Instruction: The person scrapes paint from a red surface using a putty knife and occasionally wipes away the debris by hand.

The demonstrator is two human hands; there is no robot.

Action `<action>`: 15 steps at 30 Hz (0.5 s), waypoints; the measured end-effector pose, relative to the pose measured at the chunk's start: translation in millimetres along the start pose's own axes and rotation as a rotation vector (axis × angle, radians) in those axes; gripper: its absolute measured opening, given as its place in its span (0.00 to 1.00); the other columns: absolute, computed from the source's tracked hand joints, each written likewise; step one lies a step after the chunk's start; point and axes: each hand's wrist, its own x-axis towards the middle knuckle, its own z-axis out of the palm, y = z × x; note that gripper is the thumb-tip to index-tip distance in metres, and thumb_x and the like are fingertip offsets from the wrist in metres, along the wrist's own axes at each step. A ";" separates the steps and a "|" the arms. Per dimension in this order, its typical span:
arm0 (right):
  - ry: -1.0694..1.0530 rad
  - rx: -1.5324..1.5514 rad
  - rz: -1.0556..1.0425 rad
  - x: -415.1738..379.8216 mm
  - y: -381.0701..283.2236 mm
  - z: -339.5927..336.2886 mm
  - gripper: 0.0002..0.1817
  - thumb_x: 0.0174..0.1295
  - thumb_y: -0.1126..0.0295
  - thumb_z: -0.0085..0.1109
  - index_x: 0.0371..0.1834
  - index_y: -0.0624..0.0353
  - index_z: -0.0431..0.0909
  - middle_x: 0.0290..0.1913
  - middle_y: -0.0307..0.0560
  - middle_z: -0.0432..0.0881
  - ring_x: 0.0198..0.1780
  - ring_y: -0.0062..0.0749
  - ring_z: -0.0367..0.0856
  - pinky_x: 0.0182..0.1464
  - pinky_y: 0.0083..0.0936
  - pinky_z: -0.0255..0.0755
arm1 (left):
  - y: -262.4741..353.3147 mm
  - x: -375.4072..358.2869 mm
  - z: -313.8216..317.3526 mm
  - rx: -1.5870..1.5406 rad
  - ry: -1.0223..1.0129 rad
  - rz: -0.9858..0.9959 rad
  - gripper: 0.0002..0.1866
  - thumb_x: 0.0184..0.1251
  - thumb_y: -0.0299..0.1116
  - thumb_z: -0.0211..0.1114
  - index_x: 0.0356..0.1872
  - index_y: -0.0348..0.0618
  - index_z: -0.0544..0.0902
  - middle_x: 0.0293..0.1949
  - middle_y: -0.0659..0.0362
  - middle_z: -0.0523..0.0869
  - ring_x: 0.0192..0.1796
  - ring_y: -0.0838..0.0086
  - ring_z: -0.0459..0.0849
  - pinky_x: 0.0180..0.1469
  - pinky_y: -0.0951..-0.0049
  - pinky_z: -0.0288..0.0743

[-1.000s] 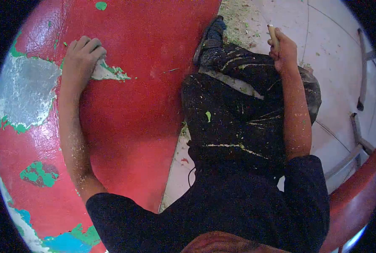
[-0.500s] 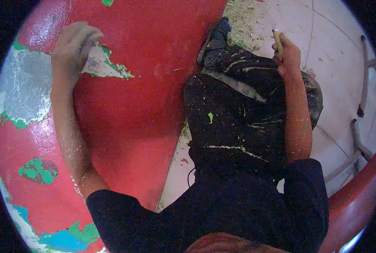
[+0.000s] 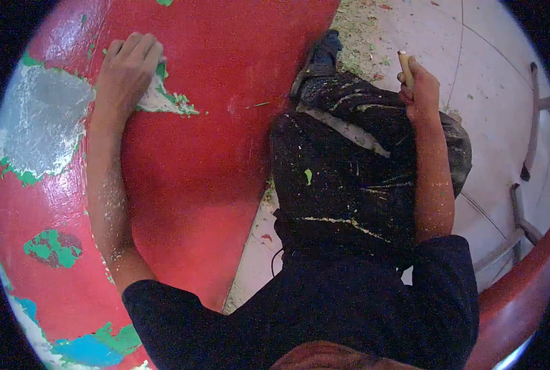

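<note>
On the red curved surface (image 3: pixel 213 123), left hand (image 3: pixel 127 71) presses flat, fingers spread, touching a peeled paint patch (image 3: pixel 164 102). Right hand (image 3: pixel 420 89) fisted around a tool handle (image 3: pixel 404 61); long axis near upright, end pointing away toward the tiled floor (image 3: pixel 491 55).

Single head-worn fisheye view, looking steeply down, close over the person's own arms and legs
</note>
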 end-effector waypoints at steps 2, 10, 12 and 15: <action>0.021 -0.003 0.055 -3.8 -2.5 8.3 0.14 0.65 0.57 0.52 0.37 0.57 0.73 0.20 0.37 0.72 0.10 0.15 0.58 0.10 0.15 0.51 | 1.1 -1.2 0.4 -0.007 -0.012 -0.028 0.08 0.54 0.37 0.61 0.31 0.47 0.75 0.36 0.62 0.76 0.43 0.72 0.76 0.42 0.71 0.70; 0.169 0.288 0.430 -11.5 -37.4 18.5 0.13 0.64 0.58 0.53 0.37 0.57 0.73 0.20 0.37 0.72 0.10 0.16 0.59 0.10 0.16 0.53 | 1.2 -8.0 1.2 -0.139 0.109 -0.153 0.07 0.54 0.37 0.62 0.28 0.47 0.75 0.29 0.61 0.76 0.36 0.68 0.78 0.38 0.68 0.71; 0.111 0.294 0.422 -12.9 -39.8 17.2 0.12 0.63 0.59 0.54 0.37 0.57 0.73 0.19 0.37 0.72 0.11 0.17 0.62 0.11 0.16 0.55 | 8.4 -9.4 -12.4 -0.202 0.156 -0.289 0.07 0.57 0.36 0.62 0.27 0.45 0.76 0.27 0.61 0.77 0.35 0.66 0.79 0.36 0.67 0.72; 0.009 -0.353 -0.258 -22.2 -24.8 44.1 0.09 0.62 0.62 0.54 0.36 0.56 0.74 0.19 0.37 0.72 0.16 0.18 0.67 0.15 0.17 0.59 | 56.5 -21.6 -52.3 -0.694 -0.126 -1.027 0.13 0.63 0.43 0.60 0.34 0.43 0.81 0.30 0.57 0.82 0.34 0.68 0.83 0.35 0.68 0.74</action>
